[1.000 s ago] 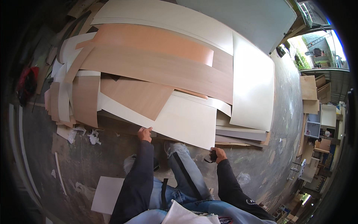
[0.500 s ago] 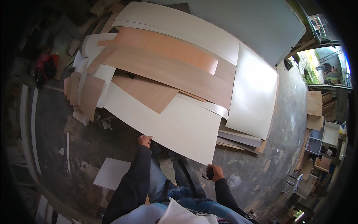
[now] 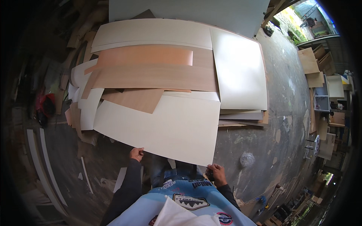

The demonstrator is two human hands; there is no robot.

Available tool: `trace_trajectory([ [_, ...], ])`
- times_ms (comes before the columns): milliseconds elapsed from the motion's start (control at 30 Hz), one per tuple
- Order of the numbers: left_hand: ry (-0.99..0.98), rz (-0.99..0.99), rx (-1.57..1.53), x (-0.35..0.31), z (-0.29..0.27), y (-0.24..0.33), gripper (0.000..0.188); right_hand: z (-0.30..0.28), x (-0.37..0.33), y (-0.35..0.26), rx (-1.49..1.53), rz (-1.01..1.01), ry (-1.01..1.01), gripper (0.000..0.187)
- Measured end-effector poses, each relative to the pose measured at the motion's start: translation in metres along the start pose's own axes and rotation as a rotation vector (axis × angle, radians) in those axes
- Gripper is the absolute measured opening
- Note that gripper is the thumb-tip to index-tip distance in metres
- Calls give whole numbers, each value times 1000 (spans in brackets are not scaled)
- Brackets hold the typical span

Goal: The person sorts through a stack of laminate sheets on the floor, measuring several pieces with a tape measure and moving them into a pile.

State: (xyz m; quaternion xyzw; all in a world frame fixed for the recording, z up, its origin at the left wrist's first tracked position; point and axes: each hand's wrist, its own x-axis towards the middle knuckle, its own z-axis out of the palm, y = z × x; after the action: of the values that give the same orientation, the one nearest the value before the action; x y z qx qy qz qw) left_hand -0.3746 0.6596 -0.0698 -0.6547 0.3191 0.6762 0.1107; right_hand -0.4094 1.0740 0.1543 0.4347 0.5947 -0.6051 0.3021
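Observation:
A large cream-white sheet (image 3: 169,128) lies nearest to me on a stack of thin panels, its front edge reaching out over the floor. My left hand (image 3: 136,154) pinches that front edge left of its middle, thumb on top. At the front right corner my right hand (image 3: 216,173) grips the same sheet, fingers curled under. On the sheet's far side rest a slanted brown wood-look piece (image 3: 139,98) and a long brown panel (image 3: 158,77). A shorter orange-tan strip (image 3: 151,55) lies on the long panel.
Another white sheet (image 3: 241,71) covers the stack's right end. A pale grey board (image 3: 188,9) stands behind. On the floor are a crumpled clear plastic bag (image 3: 247,159) at right and long white strips (image 3: 45,165) at left. Wood offcuts and a grey box (image 3: 321,96) line the right side.
My view has turned and shifted, so the stack appears more level. Both hands keep hold of the white sheet's front edge; less of the slanted brown piece's length shows over it.

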Motion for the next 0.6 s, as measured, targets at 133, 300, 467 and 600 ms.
trace_trajectory([
  [133, -4, 16, 31, -24, -8, 18, 21, 9, -32, 4, 0, -60, 11, 26],
  [300, -17, -8, 36, -52, -29, 36, 21, 21, -70, 1, 14, -103, -33, 26],
  [467, -47, 15, -29, -80, -40, 38, 20, 30, -107, -14, 118, -204, 53, 17],
  [600, -119, -32, -60, -133, -30, 45, 21, 27, -140, -35, 113, -374, 124, 20],
])
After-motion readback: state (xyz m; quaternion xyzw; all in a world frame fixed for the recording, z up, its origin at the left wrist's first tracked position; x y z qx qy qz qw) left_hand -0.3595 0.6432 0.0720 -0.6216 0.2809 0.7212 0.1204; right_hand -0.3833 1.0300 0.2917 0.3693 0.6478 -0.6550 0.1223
